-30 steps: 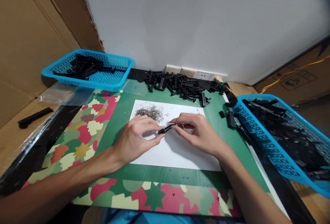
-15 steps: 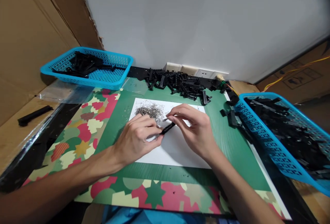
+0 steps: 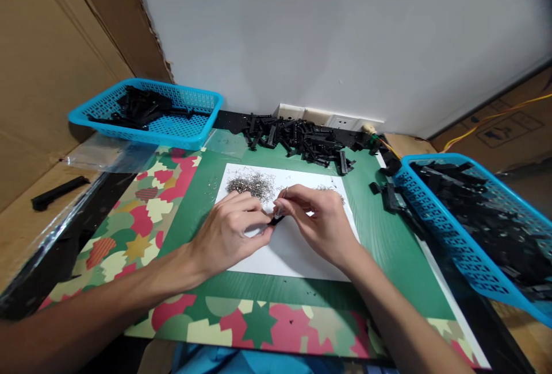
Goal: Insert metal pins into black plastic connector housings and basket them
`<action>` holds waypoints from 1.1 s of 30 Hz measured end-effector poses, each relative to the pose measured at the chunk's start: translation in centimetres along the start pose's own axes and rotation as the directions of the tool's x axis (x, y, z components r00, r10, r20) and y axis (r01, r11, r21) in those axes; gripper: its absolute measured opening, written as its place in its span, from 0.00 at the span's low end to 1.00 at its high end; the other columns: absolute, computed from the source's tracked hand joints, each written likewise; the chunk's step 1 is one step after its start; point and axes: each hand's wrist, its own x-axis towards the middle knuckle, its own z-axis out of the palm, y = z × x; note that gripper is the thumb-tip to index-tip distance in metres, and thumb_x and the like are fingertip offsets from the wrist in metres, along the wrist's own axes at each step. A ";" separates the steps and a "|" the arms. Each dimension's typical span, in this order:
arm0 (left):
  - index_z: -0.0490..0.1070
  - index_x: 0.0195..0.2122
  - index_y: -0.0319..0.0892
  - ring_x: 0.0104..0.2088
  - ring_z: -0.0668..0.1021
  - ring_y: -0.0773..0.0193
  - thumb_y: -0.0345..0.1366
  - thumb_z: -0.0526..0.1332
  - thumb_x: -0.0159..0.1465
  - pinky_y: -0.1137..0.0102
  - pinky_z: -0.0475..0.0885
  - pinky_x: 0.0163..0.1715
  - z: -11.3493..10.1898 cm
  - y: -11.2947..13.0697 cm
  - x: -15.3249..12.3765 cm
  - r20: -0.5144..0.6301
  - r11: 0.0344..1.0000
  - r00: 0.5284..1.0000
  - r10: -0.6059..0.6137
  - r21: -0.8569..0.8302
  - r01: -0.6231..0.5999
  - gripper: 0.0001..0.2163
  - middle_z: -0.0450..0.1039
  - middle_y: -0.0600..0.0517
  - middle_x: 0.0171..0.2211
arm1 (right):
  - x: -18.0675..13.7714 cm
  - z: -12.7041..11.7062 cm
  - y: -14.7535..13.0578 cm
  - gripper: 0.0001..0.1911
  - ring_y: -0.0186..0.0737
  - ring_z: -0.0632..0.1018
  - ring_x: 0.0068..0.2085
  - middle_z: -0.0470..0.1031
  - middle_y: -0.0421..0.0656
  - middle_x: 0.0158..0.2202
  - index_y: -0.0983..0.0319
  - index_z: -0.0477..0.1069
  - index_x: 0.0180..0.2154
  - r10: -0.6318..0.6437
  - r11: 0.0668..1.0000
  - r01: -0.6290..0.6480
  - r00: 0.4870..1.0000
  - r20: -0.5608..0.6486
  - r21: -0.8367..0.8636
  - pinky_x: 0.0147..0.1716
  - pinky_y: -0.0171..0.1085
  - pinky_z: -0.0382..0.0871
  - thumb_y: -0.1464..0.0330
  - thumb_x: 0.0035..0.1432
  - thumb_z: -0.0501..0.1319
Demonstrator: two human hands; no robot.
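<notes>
Above the white sheet (image 3: 297,259), my left hand (image 3: 235,222) is closed with thumb and fingers pinching one end of a slim black plastic part (image 3: 276,221). Much of that part is hidden by the fingers. Opposite it, my right hand (image 3: 321,219) is bent over the part's other end. Its thumb and index finger pinch a thin, pale metallic piece (image 3: 280,209), too small to name surely. Just beyond my left hand lies a heap of tiny metal springs or wire pieces (image 3: 250,184). A sparser scatter of similar pieces (image 3: 325,188) lies behind my right hand.
Black plastic parts (image 3: 302,141) are piled along the wall below white sockets (image 3: 342,123). Blue baskets with black parts stand at left (image 3: 185,138) and right (image 3: 457,259). A single black part (image 3: 60,193) lies at far left. Yellow cable (image 3: 470,130) runs at right.
My right hand's fingertips have moved slightly left and down, closer to my left fingers, and now cover more of the black part. My left hand stays in place.
</notes>
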 end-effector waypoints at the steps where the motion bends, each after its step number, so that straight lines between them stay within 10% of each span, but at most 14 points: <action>1: 0.81 0.36 0.43 0.35 0.76 0.60 0.30 0.68 0.66 0.62 0.69 0.39 0.0 0.0 0.0 0.004 1.000 1.000 -0.001 -0.002 0.001 0.02 0.78 0.51 0.34 | 0.0 0.0 0.0 0.10 0.30 0.72 0.27 0.75 0.38 0.28 0.62 0.76 0.38 -0.013 1.000 0.013 1.000 -0.004 -0.008 0.29 0.32 0.63 0.66 0.74 0.62; 18: 0.77 0.31 0.42 0.29 0.73 0.66 0.28 0.69 0.63 0.63 0.63 0.39 0.2 0.3 0.1 0.010 0.984 0.992 -0.124 -0.126 0.124 0.05 0.76 0.57 0.30 | -1.0 1.4 0.5 0.14 0.31 0.70 0.24 0.74 0.39 0.25 0.62 0.74 0.33 -0.188 0.977 0.176 0.977 -0.099 -0.121 0.25 0.35 0.62 0.70 0.74 0.59; 27: 0.80 0.41 0.44 0.32 0.76 0.63 0.32 0.68 0.66 0.64 0.69 0.37 0.1 0.0 0.2 -0.035 0.979 0.987 -0.155 -0.136 0.149 0.03 0.81 0.53 0.38 | -0.5 0.5 0.3 0.11 0.35 0.80 0.34 0.80 0.43 0.34 0.62 0.76 0.39 -0.059 0.998 0.066 0.970 -0.235 0.022 0.35 0.35 0.74 0.67 0.76 0.57; 33: 0.79 0.50 0.47 0.30 0.75 0.63 0.37 0.66 0.70 0.63 0.71 0.37 -0.3 -0.2 0.3 -0.142 0.985 0.981 -0.136 -0.122 0.119 0.09 0.81 0.51 0.45 | -0.6 -3.2 0.7 0.16 0.40 0.76 0.41 0.77 0.47 0.40 0.62 0.73 0.50 -0.246 0.927 0.175 0.951 -0.186 -0.332 0.42 0.40 0.71 0.76 0.76 0.47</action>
